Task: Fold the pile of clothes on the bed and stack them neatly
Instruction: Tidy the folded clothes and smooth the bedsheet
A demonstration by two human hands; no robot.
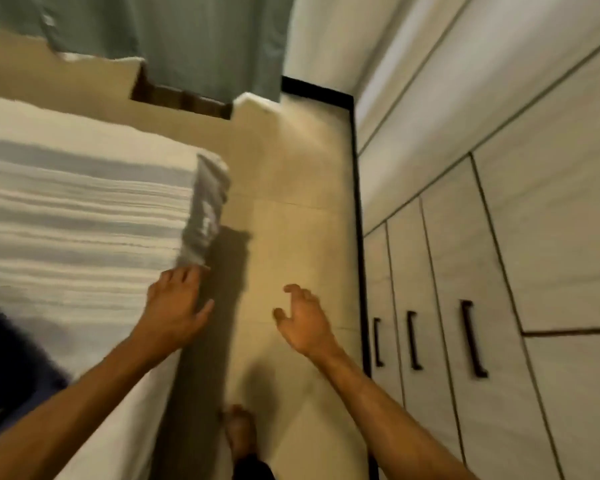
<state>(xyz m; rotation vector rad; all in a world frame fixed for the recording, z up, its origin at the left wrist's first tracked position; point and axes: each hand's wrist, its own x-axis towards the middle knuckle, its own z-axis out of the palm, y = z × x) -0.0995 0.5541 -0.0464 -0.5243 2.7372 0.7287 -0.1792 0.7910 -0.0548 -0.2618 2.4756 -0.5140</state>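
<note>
A grey garment (pixel 205 211) with pale print lies along the right edge of the bed (pixel 77 209), which has a white and grey striped cover. My left hand (pixel 175 304) reaches toward the garment's near end with fingers spread, fingertips at or just short of the cloth. My right hand (pixel 303 318) hovers over the floor beside the bed, fingers loosely curled and holding nothing. A dark blue cloth (pixel 11 355) sits on the bed at the lower left, partly cut off by the frame. The view is blurred.
A beige tiled floor (pixel 291 209) runs between the bed and a white wardrobe (pixel 482 237) with dark handles on the right. A grey-green curtain (pixel 187 36) hangs at the far end. My foot (pixel 238 427) stands on the floor below.
</note>
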